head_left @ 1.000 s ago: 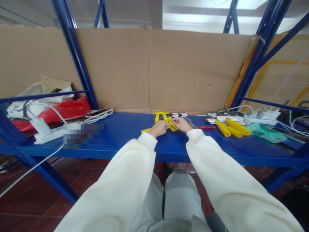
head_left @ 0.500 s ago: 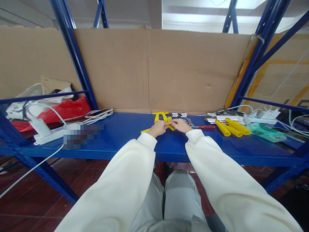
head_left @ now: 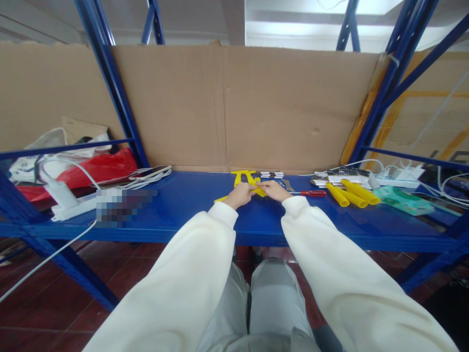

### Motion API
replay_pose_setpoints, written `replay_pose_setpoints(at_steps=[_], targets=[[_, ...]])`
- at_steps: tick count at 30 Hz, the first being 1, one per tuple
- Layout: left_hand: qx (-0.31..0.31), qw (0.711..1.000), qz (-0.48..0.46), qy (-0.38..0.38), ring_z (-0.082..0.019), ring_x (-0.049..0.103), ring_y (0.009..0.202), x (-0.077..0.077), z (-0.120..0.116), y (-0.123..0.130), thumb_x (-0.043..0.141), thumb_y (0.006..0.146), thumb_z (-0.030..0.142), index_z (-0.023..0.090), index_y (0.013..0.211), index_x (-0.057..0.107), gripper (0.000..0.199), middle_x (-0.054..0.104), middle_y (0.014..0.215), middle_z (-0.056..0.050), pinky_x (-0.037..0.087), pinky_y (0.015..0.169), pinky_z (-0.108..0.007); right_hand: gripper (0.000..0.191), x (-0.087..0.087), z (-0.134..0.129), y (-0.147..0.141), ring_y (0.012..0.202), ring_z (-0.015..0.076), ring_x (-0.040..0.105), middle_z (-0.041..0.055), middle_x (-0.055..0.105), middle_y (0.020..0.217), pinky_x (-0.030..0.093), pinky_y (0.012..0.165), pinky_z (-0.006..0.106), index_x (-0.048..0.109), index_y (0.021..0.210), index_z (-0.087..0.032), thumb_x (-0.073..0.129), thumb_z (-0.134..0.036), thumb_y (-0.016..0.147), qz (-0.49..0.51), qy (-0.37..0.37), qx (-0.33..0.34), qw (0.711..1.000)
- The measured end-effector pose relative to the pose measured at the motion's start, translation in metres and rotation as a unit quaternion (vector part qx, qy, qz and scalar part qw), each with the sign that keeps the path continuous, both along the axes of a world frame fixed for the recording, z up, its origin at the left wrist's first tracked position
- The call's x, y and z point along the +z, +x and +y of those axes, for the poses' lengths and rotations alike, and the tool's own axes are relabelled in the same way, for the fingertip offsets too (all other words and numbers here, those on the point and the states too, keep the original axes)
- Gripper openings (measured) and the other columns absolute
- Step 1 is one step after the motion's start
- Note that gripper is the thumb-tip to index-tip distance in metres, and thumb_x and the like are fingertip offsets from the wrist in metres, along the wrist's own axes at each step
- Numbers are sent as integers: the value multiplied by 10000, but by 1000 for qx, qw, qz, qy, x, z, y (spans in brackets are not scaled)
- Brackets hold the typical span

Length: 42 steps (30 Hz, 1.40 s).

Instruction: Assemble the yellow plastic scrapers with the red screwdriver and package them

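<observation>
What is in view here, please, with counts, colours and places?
Central piece: one, yellow, mid-shelf, partly hidden
T-shaped pieces: two, yellow, just behind it
Half-hidden piece: one, yellow, left of centre
Tubes: three, yellow, right
Screwdriver: one, red-handled, right of centre
Packet: one, green, far right
Small strips: several, black and white, behind centre
Stack: one, black and white, behind tubes
Power strip: one, white, left
Bag: one, red, far left
Cables: several, white, both sides
Cardboard panels: several, brown, behind
Shelf: one, blue, centre
Left hand: one, bare, on central piece
Right hand: one, bare, on central piece
Sleeves: two, white, front
Trouser legs: two, grey, below
</observation>
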<state>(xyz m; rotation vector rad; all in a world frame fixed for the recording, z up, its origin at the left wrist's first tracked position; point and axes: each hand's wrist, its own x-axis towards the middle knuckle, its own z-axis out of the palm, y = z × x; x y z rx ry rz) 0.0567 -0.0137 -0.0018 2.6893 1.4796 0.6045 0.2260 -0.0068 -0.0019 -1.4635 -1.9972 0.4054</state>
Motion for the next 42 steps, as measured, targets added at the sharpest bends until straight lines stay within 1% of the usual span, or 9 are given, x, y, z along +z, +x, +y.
replay_pose_setpoints(at_steps=[2, 4, 6, 10, 14, 23, 27, 33, 42], targets=[[3, 1000, -4, 6, -224, 646, 1188, 0, 0, 0, 545, 940, 212, 207, 1284, 677, 368, 710, 1236, -94, 467, 1042, -329, 413, 1, 1, 0, 712, 162, 696, 54, 767, 999, 557, 681, 263, 699, 1253, -203, 447, -156, 929, 55, -44, -25, 997], [5, 1000, -6, 17, -217, 645, 1187, 2, 0, 1, 538, 943, 205, 214, 1284, 677, 368, 710, 1238, -89, 472, 1035, -323, 407, 3, 1, 0, 525, 119, 611, 45, 754, 865, 481, 482, 211, 654, 1300, -195, 452, -183, 946, 123, -78, -55, 988], [3, 999, -3, 32, -213, 642, 1188, 3, -2, 1, 530, 945, 197, 215, 1278, 680, 365, 709, 1239, -87, 474, 1034, -323, 316, 5, 1, 2, 456, 91, 551, 32, 718, 746, 403, 403, 172, 674, 1212, -171, 499, -211, 951, 194, -116, -57, 972], [-1, 998, 6, 58, -214, 639, 1182, 7, -5, 2, 515, 949, 182, 205, 1248, 694, 349, 709, 1238, -94, 473, 1037, -344, 107, 8, -1, 8, 447, 88, 550, 5, 627, 576, 418, 411, 159, 644, 850, -155, 603, -221, 924, 308, -212, 6, 927], [-3, 998, -5, 65, -210, 639, 1179, 8, -6, 2, 521, 946, 175, 202, 1250, 689, 349, 700, 1254, -99, 461, 1044, -336, 147, 7, -1, 11, 445, 95, 561, 1, 615, 557, 432, 415, 170, 580, 778, -167, 607, -195, 919, 353, -232, 34, 906], [3, 998, -4, 58, -202, 635, 1186, 7, -5, 2, 525, 945, 176, 195, 1284, 665, 367, 695, 1264, -97, 443, 1059, -320, 170, 9, -5, 8, 435, 85, 552, -15, 599, 516, 435, 436, 161, 577, 743, -162, 588, -99, 900, 349, -216, 34, 911], [4, 998, -9, 61, -201, 626, 1206, 7, -6, 2, 506, 952, 159, 175, 1353, 612, 416, 676, 1299, -109, 428, 1074, -324, 159, 9, -6, 9, 448, 86, 567, -15, 623, 542, 450, 450, 163, 579, 725, -160, 657, -73, 833, 345, -220, 61, 910], [-27, 997, 10, 75, -209, 620, 1196, 5, -6, -1, 497, 955, 164, 197, 1375, 592, 432, 694, 1258, -107, 458, 1037, -340, 221, 8, -6, 9, 441, 92, 593, -32, 598, 512, 459, 425, 155, 544, 695, -165, 708, -62, 801, 332, -213, 84, 915], [-23, 997, 32, 64, -228, 630, 1161, 7, -7, -1, 555, 940, 222, 243, 1342, 631, 410, 706, 1185, -102, 485, 994, -338, 266, 5, -8, 14, 475, 105, 618, -16, 640, 561, 496, 455, 173, 511, 740, -189, 770, -202, 798, 286, -228, 102, 925]])
